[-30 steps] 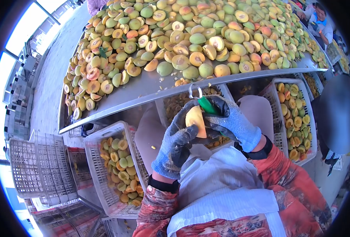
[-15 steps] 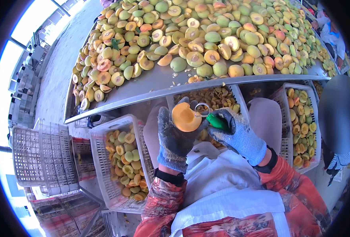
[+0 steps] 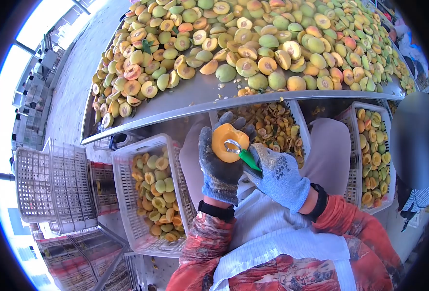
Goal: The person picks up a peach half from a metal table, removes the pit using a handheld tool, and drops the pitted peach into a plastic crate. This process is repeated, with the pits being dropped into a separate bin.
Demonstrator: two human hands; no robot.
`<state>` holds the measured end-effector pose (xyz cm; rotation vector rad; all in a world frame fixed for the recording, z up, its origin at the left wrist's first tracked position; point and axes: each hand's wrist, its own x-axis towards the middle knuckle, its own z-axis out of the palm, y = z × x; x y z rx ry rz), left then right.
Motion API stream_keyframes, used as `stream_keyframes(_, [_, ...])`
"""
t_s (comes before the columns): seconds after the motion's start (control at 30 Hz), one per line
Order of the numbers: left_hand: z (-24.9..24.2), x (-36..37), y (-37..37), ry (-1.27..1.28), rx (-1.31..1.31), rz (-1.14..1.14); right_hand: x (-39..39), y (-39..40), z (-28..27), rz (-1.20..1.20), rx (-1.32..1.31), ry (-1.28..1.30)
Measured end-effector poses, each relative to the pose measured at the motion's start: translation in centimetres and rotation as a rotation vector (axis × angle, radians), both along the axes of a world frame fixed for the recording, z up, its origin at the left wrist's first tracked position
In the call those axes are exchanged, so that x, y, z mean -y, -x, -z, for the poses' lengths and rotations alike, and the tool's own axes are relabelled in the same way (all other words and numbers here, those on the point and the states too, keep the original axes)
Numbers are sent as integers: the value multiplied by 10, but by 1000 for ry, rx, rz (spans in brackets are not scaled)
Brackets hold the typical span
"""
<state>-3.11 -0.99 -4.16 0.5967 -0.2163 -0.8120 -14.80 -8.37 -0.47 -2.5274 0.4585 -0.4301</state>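
Note:
In the head view my gloved left hand (image 3: 218,162) cups a halved peach (image 3: 222,135), its orange cut face turned up. My gloved right hand (image 3: 277,174) is closed around the green handle of a pitting tool (image 3: 249,160). The metal loop at the tool's end sits against the cut face, at the hollow in the middle of the half. Both hands are just below the edge of the metal table (image 3: 200,110). Under them, partly hidden, stands a crate of scraps (image 3: 277,123).
Many halved fruits (image 3: 268,41) cover the table. A white crate of halves (image 3: 127,194) stands at my left, another crate (image 3: 388,169) at my right. Stacked empty crates (image 3: 54,189) are at the far left. A person (image 3: 415,145) is close on the right.
The tool's loop has moved from the right rim of the peach half onto its cut face. My right hand has shifted slightly left and down, and the view has shifted a little.

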Motion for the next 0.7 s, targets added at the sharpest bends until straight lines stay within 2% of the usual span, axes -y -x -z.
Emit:
stream_keyframes(0.1, [-1,0,0,53,-43,37,1,-1,-3,27,21,-31])
stream_keyframes(0.2, [4,2,2,35,-109,-25,1,-2,-2,48,28,-25])
stream_keyframes(0.27, [8,2,4,-414,464,-205,0,-2,-1,55,9,-6])
stream_keyframes(0.3, [8,2,4,-413,462,-204,-1,-3,-2,55,-11,9])
stream_keyframes(0.37, [7,1,3,-192,102,-122,-2,-3,1,53,-31,25])
stream_keyframes(0.4, [4,1,2,-191,100,-125,-2,-4,5,31,-37,29])
stream_keyframes(0.47, [-3,-2,0,-16,-224,10,-4,-4,7,3,-45,34])
stream_keyframes(0.6, [2,2,-1,88,-312,45,-6,-4,9,-32,-34,167])
stream_keyframes(0.7, [-4,7,3,55,-320,-47,-7,-2,13,-50,-18,260])
